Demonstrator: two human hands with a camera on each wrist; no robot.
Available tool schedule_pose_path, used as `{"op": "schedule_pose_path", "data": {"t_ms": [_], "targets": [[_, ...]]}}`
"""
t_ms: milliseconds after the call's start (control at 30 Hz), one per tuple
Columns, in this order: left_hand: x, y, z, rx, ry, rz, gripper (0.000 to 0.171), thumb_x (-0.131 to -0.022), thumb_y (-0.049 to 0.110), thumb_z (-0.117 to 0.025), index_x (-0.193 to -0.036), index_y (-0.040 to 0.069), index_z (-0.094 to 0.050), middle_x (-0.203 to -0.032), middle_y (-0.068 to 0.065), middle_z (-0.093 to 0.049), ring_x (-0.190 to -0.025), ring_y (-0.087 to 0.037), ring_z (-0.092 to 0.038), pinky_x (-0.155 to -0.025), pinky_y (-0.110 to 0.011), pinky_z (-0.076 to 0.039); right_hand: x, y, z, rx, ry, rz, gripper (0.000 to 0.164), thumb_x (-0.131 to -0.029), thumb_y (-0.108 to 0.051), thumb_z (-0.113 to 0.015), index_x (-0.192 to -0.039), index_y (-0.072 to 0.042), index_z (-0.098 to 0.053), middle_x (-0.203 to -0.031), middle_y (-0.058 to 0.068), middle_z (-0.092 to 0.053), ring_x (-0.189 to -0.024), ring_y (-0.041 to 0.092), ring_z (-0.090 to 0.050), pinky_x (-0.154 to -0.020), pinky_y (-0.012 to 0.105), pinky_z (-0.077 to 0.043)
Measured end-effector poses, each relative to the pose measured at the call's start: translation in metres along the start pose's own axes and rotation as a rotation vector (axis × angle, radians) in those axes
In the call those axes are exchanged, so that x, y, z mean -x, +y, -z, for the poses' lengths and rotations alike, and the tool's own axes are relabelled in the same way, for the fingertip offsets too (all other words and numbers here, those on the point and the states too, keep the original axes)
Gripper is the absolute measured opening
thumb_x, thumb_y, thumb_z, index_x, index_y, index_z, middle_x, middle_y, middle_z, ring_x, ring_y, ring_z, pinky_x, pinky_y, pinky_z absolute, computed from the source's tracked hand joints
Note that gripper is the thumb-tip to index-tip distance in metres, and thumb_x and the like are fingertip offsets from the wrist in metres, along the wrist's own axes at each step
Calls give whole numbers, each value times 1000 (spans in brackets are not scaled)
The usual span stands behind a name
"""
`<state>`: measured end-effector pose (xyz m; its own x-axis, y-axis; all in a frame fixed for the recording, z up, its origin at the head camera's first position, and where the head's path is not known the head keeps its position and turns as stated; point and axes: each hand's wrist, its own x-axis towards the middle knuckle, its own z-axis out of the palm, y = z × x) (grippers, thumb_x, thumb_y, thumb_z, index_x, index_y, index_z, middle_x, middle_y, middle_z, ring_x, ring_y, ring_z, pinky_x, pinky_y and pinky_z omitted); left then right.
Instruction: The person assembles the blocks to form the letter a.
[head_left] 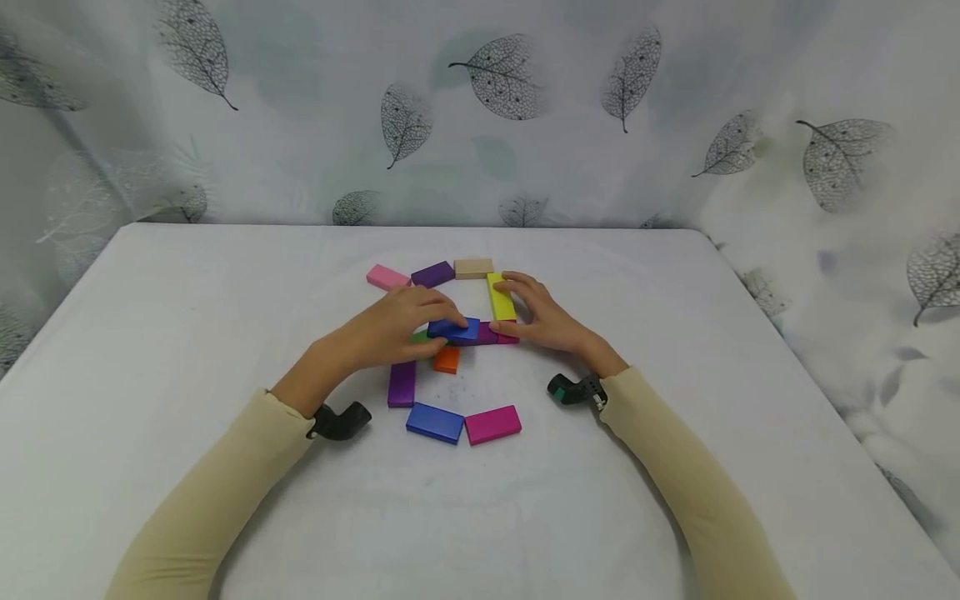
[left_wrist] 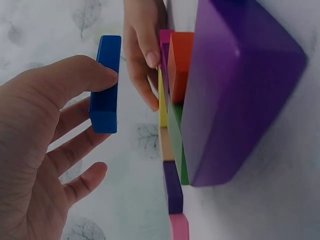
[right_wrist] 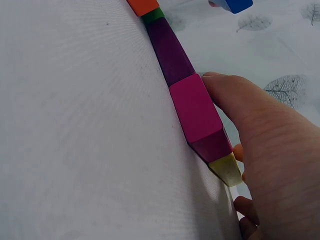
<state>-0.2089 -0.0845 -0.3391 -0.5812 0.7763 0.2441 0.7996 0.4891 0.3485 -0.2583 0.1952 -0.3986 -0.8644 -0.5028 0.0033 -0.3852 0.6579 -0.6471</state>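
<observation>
My left hand (head_left: pixel 393 327) pinches a blue block (left_wrist: pixel 110 52) between thumb and fingers. In the left wrist view the block hangs in the air, apart from the row of blocks. In the head view it overlaps a green block (head_left: pixel 420 337) and a purple-magenta block (head_left: pixel 487 333). My right hand (head_left: pixel 553 322) rests at the corner where a yellow block (head_left: pixel 501 298) meets a magenta block (right_wrist: pixel 197 107). Its fingers touch the yellow block, and the thumb lies at the magenta one. An orange block (head_left: pixel 446 360) sits just below the held block.
Pink (head_left: pixel 387 277), dark purple (head_left: pixel 432 274) and beige (head_left: pixel 473 268) blocks line the far side. Nearer me lie a purple block (head_left: pixel 402 384), another blue block (head_left: pixel 435 422) and a bright pink block (head_left: pixel 492 425). All rest on a white-covered table (head_left: pixel 225 333) before a leaf-print curtain (head_left: pixel 300 108).
</observation>
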Motion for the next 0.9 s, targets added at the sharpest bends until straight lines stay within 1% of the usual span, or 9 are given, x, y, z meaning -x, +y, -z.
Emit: {"op": "schedule_pose_path", "data": {"t_ms": [100, 167, 233, 333, 567, 700, 900], "targets": [[-4, 3, -2, 20, -17, -14, 28, -89, 14, -70, -116, 14, -68, -121, -6, -64, -118, -25, -55, -105, -61, -35, 0, 0, 1, -4, 1, 8, 65, -90, -31, -70, -145, -12, -42, -159, 8, -20, -147, 30, -13, -115, 60, -16], [-7, 5, -4, 30, -24, -36, 28, -89, 14, -71, -116, 14, -68, -120, -6, -64, -118, -24, -55, -105, -58, -37, 0, 0, 2, -8, 1, 17, 65, -90, -30, -70, -145, -11, -42, -159, 9, -20, -147, 31, -13, -115, 60, -15], [-9, 6, -6, 42, -37, -56, 29, -88, 13, -71, -117, 14, -67, -121, -5, -64, -118, -24, -55, -103, -52, -40, 0, 0, 2, -14, -3, 18, 64, -90, -30, -70, -145, -11, -42, -160, 9, -20, -147, 31, -13, -115, 60, -15], [-11, 9, -10, 64, -60, -80, 29, -89, 10, -70, -117, 13, -67, -121, -6, -64, -117, -24, -55, -101, -47, -42, 1, 1, 2, -21, -5, 21, 63, -90, -29, -70, -145, -11, -42, -160, 9, -19, -147, 31, -13, -115, 59, -15], [-19, 12, -20, 83, -146, -82, 29, -90, 11, -68, -119, 17, -66, -124, -3, -64, -122, -24, -54, -101, -46, -40, 2, 0, 2, -20, -4, 26, 65, -90, -30, -70, -145, -11, -41, -160, 9, -20, -148, 30, -12, -115, 58, -15], [-24, 15, -23, 83, -187, -103, 29, -91, 9, -67, -118, 17, -67, -125, -1, -64, -122, -23, -53, -101, -45, -40, 2, 0, 2, -13, -4, 35, 67, -90, -30, -71, -146, -11, -40, -160, 10, -20, -148, 31, -12, -115, 59, -15], [-27, 19, -27, 74, -254, -126, 25, -90, 10, -68, -115, 16, -68, -123, 0, -65, -121, -23, -51, -99, -44, -40, 2, 2, 2, -23, -4, 54, 64, -90, -26, -70, -145, -10, -41, -159, 10, -20, -148, 31, -12, -115, 60, -14]]}}
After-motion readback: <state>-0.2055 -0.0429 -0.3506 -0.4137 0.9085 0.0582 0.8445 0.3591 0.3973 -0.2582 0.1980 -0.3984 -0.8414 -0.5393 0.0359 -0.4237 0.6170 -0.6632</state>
